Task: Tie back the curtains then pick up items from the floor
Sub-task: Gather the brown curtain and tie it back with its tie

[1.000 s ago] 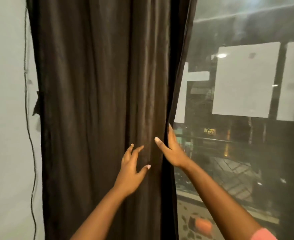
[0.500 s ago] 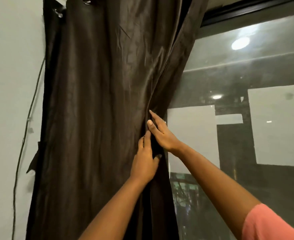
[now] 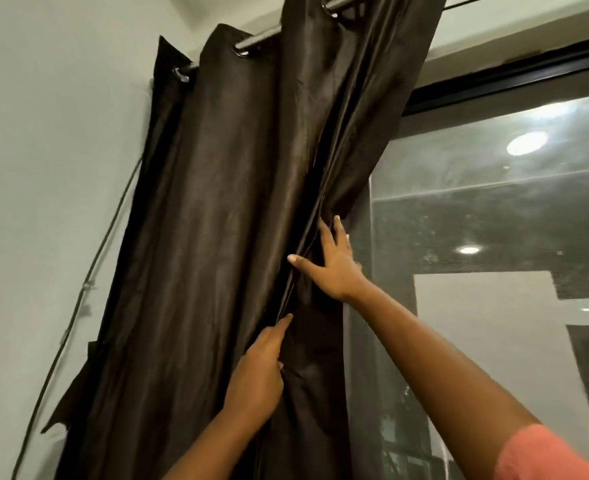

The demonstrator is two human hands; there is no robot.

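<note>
A dark brown curtain (image 3: 223,237) hangs bunched from eyelets on a metal rod (image 3: 259,43), at the left of the window. My right hand (image 3: 334,265) lies flat against the curtain's right edge, fingers spread and straight, pushing the fabric leftward. Below it, my left hand (image 3: 261,370) holds a vertical fold of the same edge. Its index finger points up along the fold, and its other fingers curl into the cloth. No floor or floor items are in view.
A white wall (image 3: 43,202) lies left of the curtain, with a black cable (image 3: 88,282) running down it. To the right is the dark window glass (image 3: 493,220) behind a sheer mesh, under a black frame (image 3: 511,76).
The view has tilted up and the curtain rod now shows. Both hands have climbed the curtain's edge; my right hand has spread and moved above my left, which now holds a fold.
</note>
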